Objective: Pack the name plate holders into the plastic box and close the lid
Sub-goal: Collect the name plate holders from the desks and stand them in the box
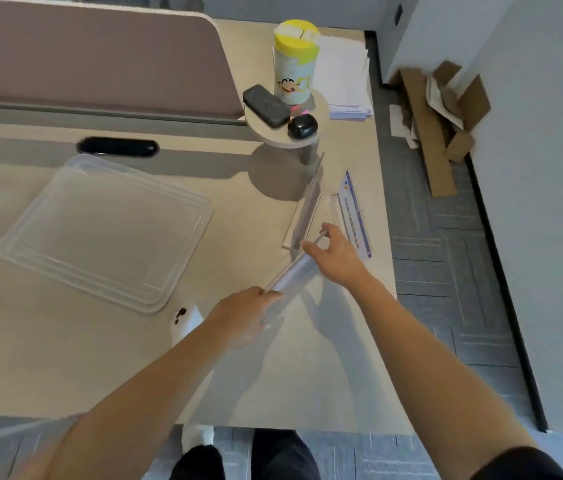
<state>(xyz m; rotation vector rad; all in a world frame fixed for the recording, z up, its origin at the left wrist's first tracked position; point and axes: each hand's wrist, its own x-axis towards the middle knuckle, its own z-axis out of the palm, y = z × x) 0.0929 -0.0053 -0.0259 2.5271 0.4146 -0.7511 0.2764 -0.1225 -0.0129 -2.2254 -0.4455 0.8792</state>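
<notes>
One clear holder (295, 273), tilted, between left hand (242, 315), right hand (333, 258).

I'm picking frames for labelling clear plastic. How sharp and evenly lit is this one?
Head view: soft overall; the name plate holder gripped by the left hand and right hand is motion-smeared; the clear lid shows only faint edges; arm shadows cross the desk; the black object is blurred too.

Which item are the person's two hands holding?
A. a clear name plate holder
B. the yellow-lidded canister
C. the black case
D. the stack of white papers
A: the left hand and the right hand each grip one end of the clear name plate holder; the other items sit untouched.
</notes>
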